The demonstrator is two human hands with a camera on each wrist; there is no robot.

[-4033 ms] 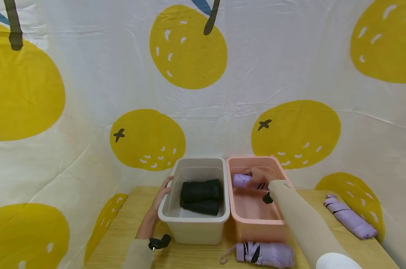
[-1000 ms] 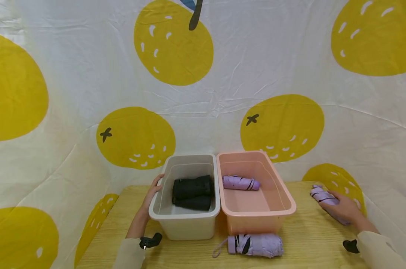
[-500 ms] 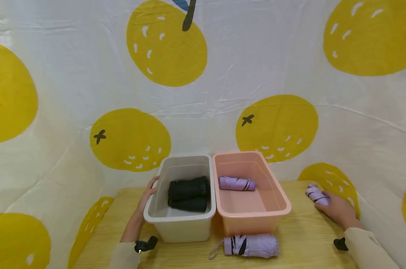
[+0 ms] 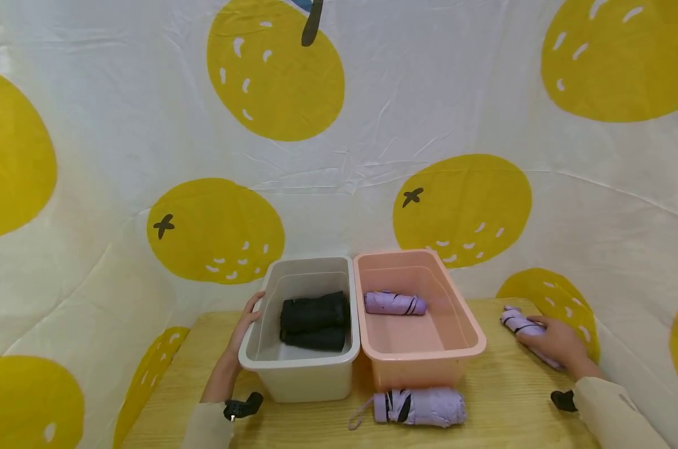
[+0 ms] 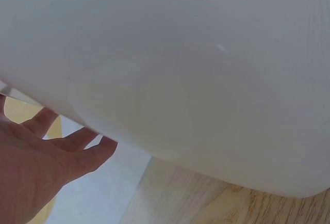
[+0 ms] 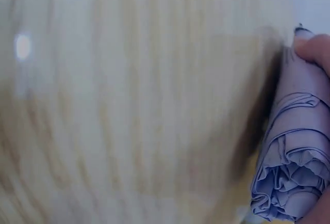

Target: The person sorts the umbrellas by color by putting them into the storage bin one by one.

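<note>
At the right of the table my right hand (image 4: 560, 342) grips a folded purple umbrella (image 4: 515, 321), its thumb laid along the side. In the right wrist view the umbrella (image 6: 296, 136) shows its gathered cloth end, with a dark shadow on the table beside it. My left hand (image 4: 243, 327) rests on the left side of a grey bin (image 4: 302, 381). The left wrist view shows its extended fingers (image 5: 95, 154) touching the bin's wall (image 5: 180, 79). Two black rolled bundles (image 4: 313, 315) lie inside that bin.
A pink bin (image 4: 420, 368) stands against the grey one, with a purple folded umbrella (image 4: 395, 304) at its back. Another purple umbrella (image 4: 428, 407), with a wrist loop, lies in front of the bins on the wooden table (image 4: 501, 393). A fruit-print cloth (image 4: 372, 143) hangs behind.
My right hand has left the pink bin, where a purple umbrella now lies, and has gripped the umbrella at the right, shifting it slightly left. My left hand stays at the grey bin.
</note>
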